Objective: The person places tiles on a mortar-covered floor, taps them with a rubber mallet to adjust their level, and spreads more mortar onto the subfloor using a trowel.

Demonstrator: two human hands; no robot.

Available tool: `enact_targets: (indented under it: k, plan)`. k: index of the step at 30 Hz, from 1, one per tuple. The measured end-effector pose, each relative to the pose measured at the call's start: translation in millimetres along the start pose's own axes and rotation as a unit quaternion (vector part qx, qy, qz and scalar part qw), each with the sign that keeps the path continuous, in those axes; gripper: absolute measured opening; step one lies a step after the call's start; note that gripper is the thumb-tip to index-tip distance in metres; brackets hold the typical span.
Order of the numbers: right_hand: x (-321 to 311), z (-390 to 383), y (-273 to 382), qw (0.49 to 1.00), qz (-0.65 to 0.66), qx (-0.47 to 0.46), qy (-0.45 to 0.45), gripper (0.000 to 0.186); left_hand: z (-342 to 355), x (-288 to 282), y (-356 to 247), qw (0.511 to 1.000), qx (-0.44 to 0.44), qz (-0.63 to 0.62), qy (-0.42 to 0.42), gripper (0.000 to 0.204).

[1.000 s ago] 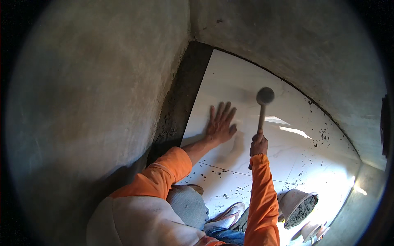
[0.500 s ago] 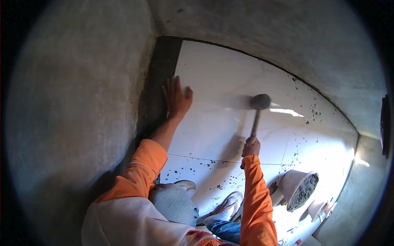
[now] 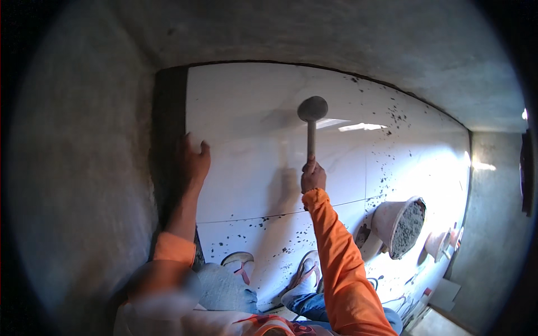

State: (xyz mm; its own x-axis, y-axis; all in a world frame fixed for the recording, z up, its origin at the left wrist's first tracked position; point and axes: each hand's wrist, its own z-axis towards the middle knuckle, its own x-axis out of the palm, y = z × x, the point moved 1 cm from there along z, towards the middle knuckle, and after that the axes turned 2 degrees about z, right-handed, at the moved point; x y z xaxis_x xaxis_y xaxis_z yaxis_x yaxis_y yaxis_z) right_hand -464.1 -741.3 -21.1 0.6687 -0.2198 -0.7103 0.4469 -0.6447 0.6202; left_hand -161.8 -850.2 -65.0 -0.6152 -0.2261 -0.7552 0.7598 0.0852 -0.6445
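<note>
My right hand (image 3: 314, 178) is wrapped round the handle of a mallet with a dark grey round head (image 3: 312, 108). The mallet is held over a large glossy white tile (image 3: 241, 185), its handle pointing away from me. Whether the head touches the tile, I cannot tell. At the tile's left edge is my left hand (image 3: 195, 161), thumb apart from the fingers, holding nothing. Its fingertips lie in shadow by a dark strip of bare floor (image 3: 170, 106) between tile and wall.
Right of my right arm, a bucket (image 3: 386, 221) of grey mortar leans on its side. Farther right sits a smaller container (image 3: 434, 245) with tools. Dark crumbs dot the tiles. Bare grey walls (image 3: 78, 140) rise left and ahead. My sandalled feet (image 3: 302, 280) rest on the near tiles.
The view has shifted, so the tiles and bucket sit farther left. My left hand has slid nearer along the tile edge. The mallet head has moved slightly away and left.
</note>
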Motion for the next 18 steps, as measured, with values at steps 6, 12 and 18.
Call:
enact_targets:
  k: [6,12,18]
  plan:
    - [-4.0,4.0,-2.0,0.999,-0.020,-0.034,-0.004,0.055,-31.5,-17.0,15.4,0.990,0.072,0.116,0.035,0.052]
    - [-48.9,0.9,-37.3,0.995,-0.095,-0.020,-0.013,0.056,-60.7,-40.0,-3.4,0.981,0.008,0.171,0.088,0.055]
    - [-99.1,-8.7,-69.1,0.991,-0.130,-0.032,0.016,0.065,-95.7,-60.5,3.0,0.972,-0.010,0.211,0.104,0.055]
